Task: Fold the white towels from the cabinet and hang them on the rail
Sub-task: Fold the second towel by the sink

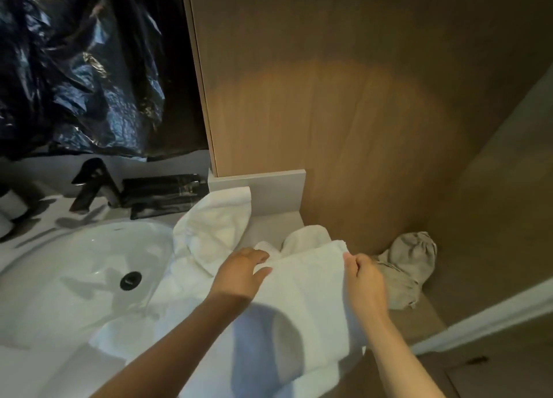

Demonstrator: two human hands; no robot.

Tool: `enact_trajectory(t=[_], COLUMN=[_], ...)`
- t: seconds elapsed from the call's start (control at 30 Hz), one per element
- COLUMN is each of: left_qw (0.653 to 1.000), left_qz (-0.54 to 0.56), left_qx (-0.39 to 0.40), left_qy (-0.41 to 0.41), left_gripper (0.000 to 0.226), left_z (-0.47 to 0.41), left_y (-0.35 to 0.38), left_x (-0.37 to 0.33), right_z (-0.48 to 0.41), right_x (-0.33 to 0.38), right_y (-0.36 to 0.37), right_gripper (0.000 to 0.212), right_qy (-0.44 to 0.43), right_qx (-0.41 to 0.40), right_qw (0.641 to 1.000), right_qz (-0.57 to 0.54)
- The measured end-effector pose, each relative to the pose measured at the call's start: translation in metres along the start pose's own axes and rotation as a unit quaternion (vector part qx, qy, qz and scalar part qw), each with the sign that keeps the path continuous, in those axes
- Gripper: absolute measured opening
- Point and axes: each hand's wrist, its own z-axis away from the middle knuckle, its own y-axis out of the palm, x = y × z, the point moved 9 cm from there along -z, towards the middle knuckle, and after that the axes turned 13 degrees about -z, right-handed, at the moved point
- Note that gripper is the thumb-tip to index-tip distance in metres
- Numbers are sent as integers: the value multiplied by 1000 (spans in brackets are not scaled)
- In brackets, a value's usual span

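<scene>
A white towel (308, 296) lies spread over the counter to the right of the sink, its near part hanging toward me. My left hand (239, 273) grips its far left edge, fingers curled over the fold. At the far right corner my right hand (363, 281) pinches the towel. A second, crumpled white towel (209, 233) lies behind the first, bunched against the grey ledge and draped toward the basin. No rail is in view.
The white sink basin (74, 266) with a black drain (130, 280) is at left, a black tap (89, 182) behind it. A beige cloth bag (410, 266) sits right of the towel against the wooden panel (344, 128). Black plastic sheeting (83, 68) covers the upper left.
</scene>
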Motion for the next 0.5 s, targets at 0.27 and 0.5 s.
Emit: enact_trajectory(t=[0.27,0.5], left_qw=[986,982], left_qz=[103,40], left_qx=[-60,-76], left_qy=[-119,-171], left_gripper=[19,24], left_z=[69,99], left_y=[-20,-26], left_x=[76,120], right_z=[15,94], right_x=[31,96], right_y=[21,107], right_gripper=[38,27], right_qy=[-95,-241], right_qx=[43,292], right_qw=[993,925], right_qz=[55,39])
